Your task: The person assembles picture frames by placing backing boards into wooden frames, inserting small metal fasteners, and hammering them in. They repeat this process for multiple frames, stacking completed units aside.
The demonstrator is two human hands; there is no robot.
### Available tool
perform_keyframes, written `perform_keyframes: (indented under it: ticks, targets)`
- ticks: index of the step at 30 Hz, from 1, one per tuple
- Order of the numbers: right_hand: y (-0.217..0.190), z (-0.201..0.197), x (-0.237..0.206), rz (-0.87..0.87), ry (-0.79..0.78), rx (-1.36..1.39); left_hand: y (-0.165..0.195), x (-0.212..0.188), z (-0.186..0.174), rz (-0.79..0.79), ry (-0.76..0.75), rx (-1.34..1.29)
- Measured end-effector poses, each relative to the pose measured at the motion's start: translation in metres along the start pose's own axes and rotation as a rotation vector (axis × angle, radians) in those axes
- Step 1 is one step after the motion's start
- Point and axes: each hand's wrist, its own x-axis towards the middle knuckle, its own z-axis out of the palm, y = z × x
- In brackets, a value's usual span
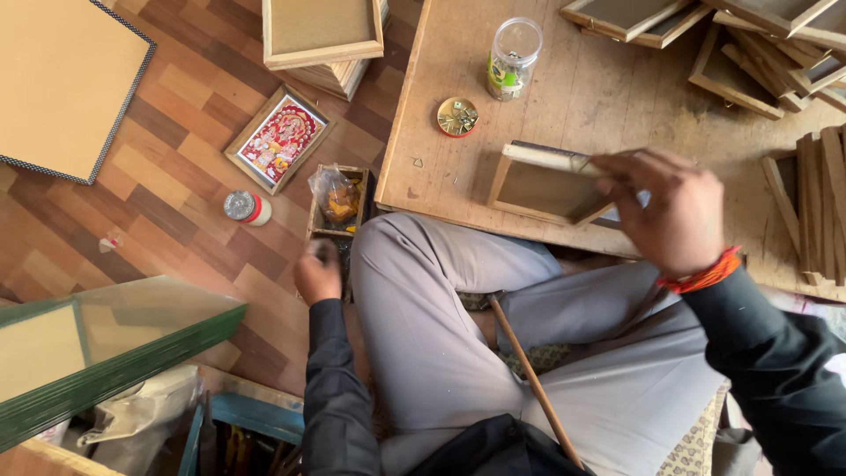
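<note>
My right hand (671, 210) grips the right side of a small wooden picture frame (539, 183) and tilts it up off the low wooden table (573, 97). An orange thread band circles that wrist. My left hand (317, 271) reaches down to the floor on my left, fingers closed at the near end of a small wooden box (339, 204) that holds a plastic bag of small parts. What the fingers hold is hidden. My crossed legs in grey trousers lie between the two hands.
On the table stand a clear jar (512, 57) and a round lid of small metal bits (457, 116); frames (775, 53) pile at the right. On the floor lie a framed colourful picture (281, 138), a small tin (245, 207), stacked frames (322, 35), a board (62, 79) and glass sheets (97, 344).
</note>
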Motion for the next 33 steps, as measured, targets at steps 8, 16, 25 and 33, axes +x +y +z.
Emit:
perform_keyframes:
  ticks: [8, 16, 25, 33]
  targets:
    - [0.041, -0.043, -0.019, -0.277, 0.212, -0.122, -0.038, 0.002, 0.009, -0.114, -0.508, 0.309]
    - [0.093, 0.058, -0.087, -0.016, 0.048, -0.044, -0.035, -0.009, 0.008, -0.032, -0.345, 0.249]
    - [0.112, 0.080, -0.081, 0.059, -0.114, -0.005, -0.044, -0.006, 0.014, 0.023, -0.231, 0.062]
    - [0.127, 0.085, -0.075, 0.073, -0.137, -0.124, -0.045, -0.008, 0.017, 0.026, -0.164, -0.053]
